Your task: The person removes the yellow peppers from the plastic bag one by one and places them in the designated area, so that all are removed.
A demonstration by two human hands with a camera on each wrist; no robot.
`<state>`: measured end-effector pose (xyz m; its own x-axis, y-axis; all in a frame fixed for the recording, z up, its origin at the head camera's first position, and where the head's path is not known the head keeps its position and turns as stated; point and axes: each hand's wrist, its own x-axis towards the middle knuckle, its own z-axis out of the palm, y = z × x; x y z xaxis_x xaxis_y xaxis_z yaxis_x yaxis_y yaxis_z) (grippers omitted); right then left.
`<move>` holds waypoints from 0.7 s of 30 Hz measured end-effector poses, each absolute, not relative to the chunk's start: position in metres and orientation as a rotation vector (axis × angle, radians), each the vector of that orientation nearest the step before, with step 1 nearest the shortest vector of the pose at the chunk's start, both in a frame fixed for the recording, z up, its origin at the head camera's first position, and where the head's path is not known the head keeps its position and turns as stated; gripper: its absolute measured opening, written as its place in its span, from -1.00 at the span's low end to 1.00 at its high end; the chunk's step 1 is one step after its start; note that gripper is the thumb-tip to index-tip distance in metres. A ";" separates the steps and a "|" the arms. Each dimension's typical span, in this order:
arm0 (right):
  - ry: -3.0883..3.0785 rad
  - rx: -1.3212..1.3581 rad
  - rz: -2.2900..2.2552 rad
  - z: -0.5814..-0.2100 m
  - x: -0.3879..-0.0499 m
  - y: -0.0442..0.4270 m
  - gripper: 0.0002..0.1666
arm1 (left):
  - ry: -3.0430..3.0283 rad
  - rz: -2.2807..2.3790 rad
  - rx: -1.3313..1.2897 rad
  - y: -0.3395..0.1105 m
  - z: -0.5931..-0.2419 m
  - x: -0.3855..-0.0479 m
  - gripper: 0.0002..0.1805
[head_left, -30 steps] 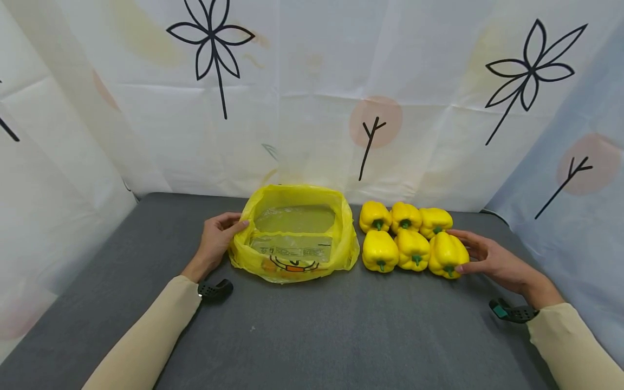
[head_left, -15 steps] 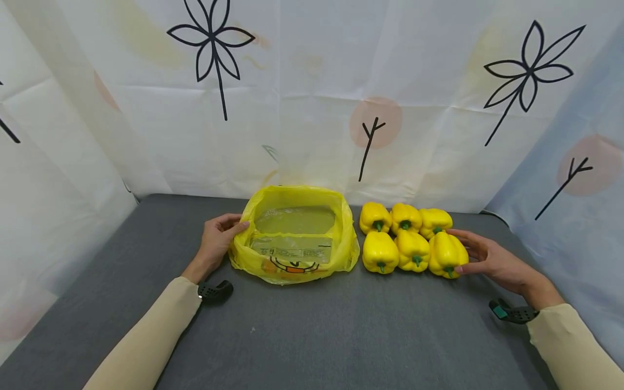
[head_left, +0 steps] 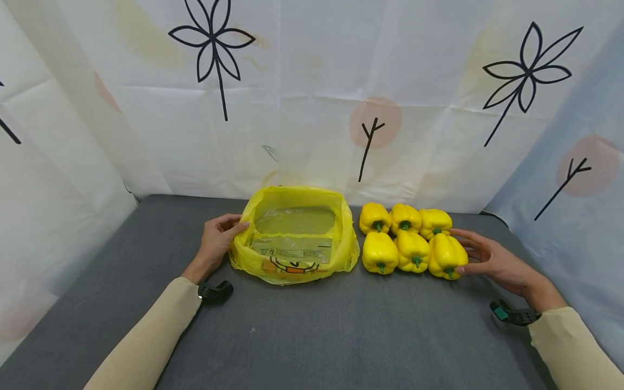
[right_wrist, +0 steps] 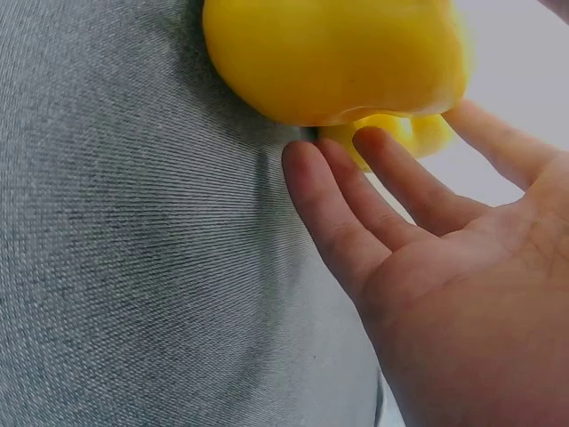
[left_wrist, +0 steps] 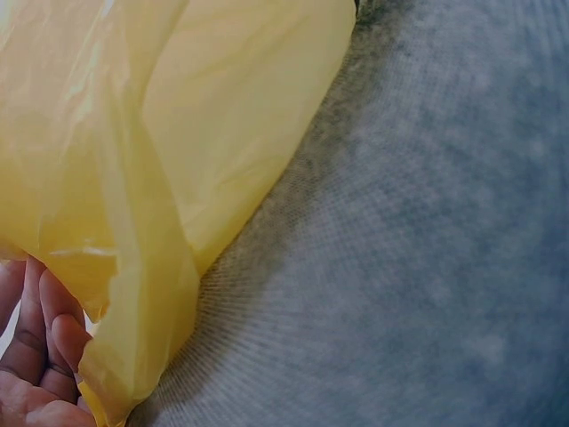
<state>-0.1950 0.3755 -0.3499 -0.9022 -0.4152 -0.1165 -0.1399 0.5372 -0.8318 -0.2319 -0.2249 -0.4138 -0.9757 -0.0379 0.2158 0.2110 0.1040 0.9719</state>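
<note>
A yellow plastic bag (head_left: 292,273) stands on the dark grey table with its mouth spread wide. My left hand (head_left: 218,238) pinches the bag's left rim, thumb inside; in the left wrist view, the yellow plastic (left_wrist: 133,222) covers part of that hand's fingers (left_wrist: 62,316). Right of the bag, several yellow bell peppers sit close together in two rows. Beside the front right bell pepper (head_left: 446,252) is my right hand (head_left: 497,265), its thumb and fingers spread around the side without gripping. In the right wrist view, the fingers (right_wrist: 329,213) are nearly straight beneath the bell pepper (right_wrist: 338,53).
The dark grey table (head_left: 317,330) stretches in front of the bag and peppers. Behind them hangs a pale curtain (head_left: 312,135) with plant drawings, which also closes off both sides. Each wrist wears a black band (head_left: 214,291).
</note>
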 end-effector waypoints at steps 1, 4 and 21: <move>2.490 -0.453 -1.299 -0.349 -0.195 0.375 0.01 | -2.188 -1.978 -0.172 -0.225 -0.414 -0.232 -0.57; 2.549 -0.418 -1.290 -0.348 -0.193 0.375 -0.05 | -2.184 -1.975 -0.171 -0.225 -0.413 -0.232 -0.58; 3.338 -0.128 -1.175 -0.342 -0.175 0.354 -0.29 | -2.197 -1.828 -0.203 -0.219 -0.409 -0.230 -0.59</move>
<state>-0.1754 0.3541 -0.3423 -0.9187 0.0638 0.3897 -0.1944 0.7859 -0.5870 -0.2297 -0.2187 -0.4087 -0.9524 -0.0674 0.2974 0.2802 0.1915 0.9406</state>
